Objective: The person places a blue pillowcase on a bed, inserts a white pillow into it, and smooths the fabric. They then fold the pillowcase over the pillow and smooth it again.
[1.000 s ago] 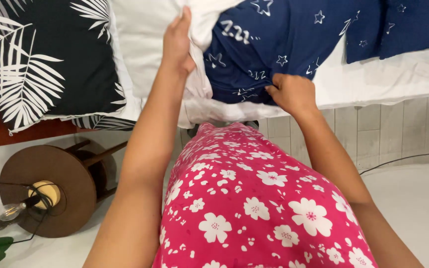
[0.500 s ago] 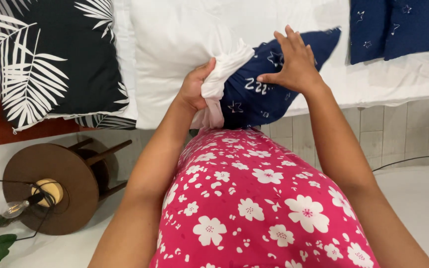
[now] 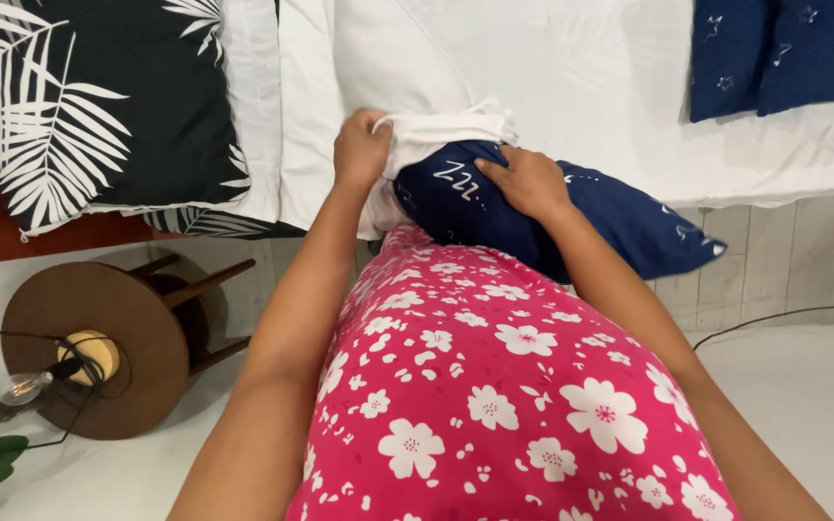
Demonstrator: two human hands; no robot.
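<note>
sideways, navy pillow (image 3: 571, 217) points lower right.

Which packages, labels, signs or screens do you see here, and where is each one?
None: no package, label, sign or screen is in view.
The only printing is white lettering on the navy pillowcase, under the right hand; the left hand grips the white pillow.
</note>
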